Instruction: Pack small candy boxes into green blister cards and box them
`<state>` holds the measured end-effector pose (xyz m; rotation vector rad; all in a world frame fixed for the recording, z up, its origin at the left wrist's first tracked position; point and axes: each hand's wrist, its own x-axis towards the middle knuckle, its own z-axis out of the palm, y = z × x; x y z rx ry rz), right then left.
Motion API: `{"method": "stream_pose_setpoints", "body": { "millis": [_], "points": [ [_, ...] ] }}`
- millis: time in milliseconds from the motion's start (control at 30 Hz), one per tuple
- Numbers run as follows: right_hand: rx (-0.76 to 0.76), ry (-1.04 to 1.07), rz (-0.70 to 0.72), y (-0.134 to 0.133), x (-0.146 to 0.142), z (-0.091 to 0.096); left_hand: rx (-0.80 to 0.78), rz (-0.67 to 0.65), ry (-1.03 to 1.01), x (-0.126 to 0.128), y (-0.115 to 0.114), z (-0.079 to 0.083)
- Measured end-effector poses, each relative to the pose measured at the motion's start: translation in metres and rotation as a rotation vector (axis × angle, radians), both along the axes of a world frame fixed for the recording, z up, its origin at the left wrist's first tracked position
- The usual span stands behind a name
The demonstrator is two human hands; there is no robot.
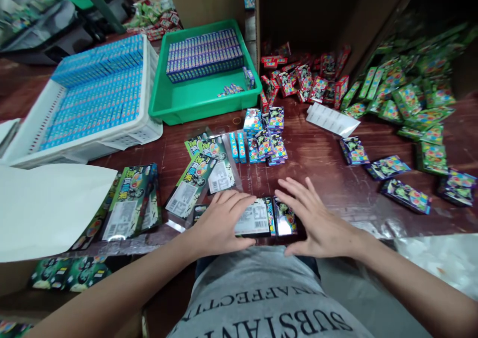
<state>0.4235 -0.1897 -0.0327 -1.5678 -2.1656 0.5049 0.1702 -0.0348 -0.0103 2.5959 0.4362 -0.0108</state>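
A printed plastic pouch point(252, 217) with a white barcode label lies flat at the table's front edge. My left hand point(222, 223) grips it, fingers along its far side and thumb at its near side. Blue shows at the pouch's right end. Right beside that end is a small purple box point(285, 217). My right hand point(317, 223) is spread around the purple box's right side, its fingers apart; whether it touches the box I cannot tell. More printed pouches point(194, 183) overlap to the left. Beyond my hands stands a cluster of small blue and purple boxes point(265, 141).
At the back left are a white crate point(123, 141) of blue boxes and a green tray point(186, 99) of purple boxes. Red boxes point(304, 79) and green boxes point(407, 99) are heaped behind. A white strip point(332, 120) and several purple boxes point(407, 196) lie right; white paper point(52, 208) lies left.
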Motion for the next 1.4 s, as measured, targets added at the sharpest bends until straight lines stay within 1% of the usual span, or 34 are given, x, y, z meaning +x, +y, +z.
{"method": "stream_pose_setpoints", "body": {
  "millis": [67,133,300,400,467,533,600,667,767,800,900,933,967,1033,1067,1100,1133,1200,1233,1267,1300,1333,1367,1400],
  "points": [
    [-0.017,-0.005,-0.041,-0.002,0.014,0.001,-0.006,-0.001,0.003,0.003,0.001,-0.001],
    [-0.028,0.039,-0.051,-0.002,0.023,-0.001,-0.018,-0.006,0.003,0.006,0.002,-0.001],
    [-0.001,0.14,0.018,0.001,0.03,-0.01,-0.036,0.024,0.005,0.018,0.002,-0.003],
    [-0.005,0.171,0.044,-0.001,0.032,-0.011,-0.041,0.046,0.018,0.024,0.005,-0.002],
    [-0.022,0.196,0.072,0.0,0.037,-0.01,-0.049,0.009,0.035,0.027,0.009,0.001],
    [-0.032,0.216,0.095,0.004,0.043,-0.009,-0.072,-0.07,0.058,0.031,0.012,0.004],
    [-0.015,0.227,0.089,0.01,0.049,-0.008,-0.089,-0.125,0.068,0.035,0.013,0.006],
    [0.01,0.231,0.065,0.016,0.051,-0.009,-0.077,-0.113,0.057,0.04,0.01,0.006],
    [0.043,0.224,0.024,0.021,0.05,-0.014,-0.012,-0.036,0.026,0.048,0.006,0.0],
    [0.055,0.214,-0.009,0.021,0.049,-0.015,0.014,-0.017,0.012,0.051,0.006,-0.003],
    [0.071,0.142,-0.194,0.018,0.046,-0.018,0.088,-0.006,-0.026,0.057,0.008,-0.013],
    [0.06,0.108,-0.233,0.017,0.045,-0.017,0.114,-0.016,-0.034,0.058,0.01,-0.015],
    [0.044,0.072,-0.24,0.015,0.044,-0.015,0.144,-0.03,-0.039,0.059,0.011,-0.016],
    [0.016,0.014,-0.181,0.013,0.045,-0.007,0.211,-0.079,-0.04,0.059,0.014,-0.013],
    [0.012,-0.008,-0.162,0.012,0.048,-0.002,0.242,-0.111,-0.034,0.06,0.016,-0.01],
    [0.021,-0.029,-0.185,0.011,0.054,0.003,0.267,-0.148,-0.024,0.061,0.02,-0.004],
    [0.039,-0.055,-0.255,0.008,0.063,0.009,0.287,-0.188,-0.018,0.064,0.024,0.003],
    [0.077,-0.131,-0.497,0.0,0.088,0.018,0.321,-0.256,-0.017,0.079,0.04,0.021],
    [0.087,-0.185,-0.64,-0.006,0.104,0.02,0.34,-0.273,-0.028,0.092,0.05,0.031],
    [0.083,-0.245,-0.772,-0.012,0.121,0.021,0.362,-0.284,-0.04,0.109,0.062,0.042],
    [0.054,-0.313,-0.874,-0.019,0.137,0.019,0.388,-0.266,-0.051,0.131,0.075,0.051],
    [0.016,-0.385,-0.945,-0.026,0.153,0.015,0.407,-0.262,-0.064,0.155,0.089,0.059],
    [-0.026,-0.437,-0.964,-0.031,0.167,0.011,0.426,-0.254,-0.064,0.183,0.104,0.065],
    [-0.072,-0.454,-0.93,-0.035,0.178,0.005,0.447,-0.243,-0.042,0.213,0.118,0.069]
  ]
}}
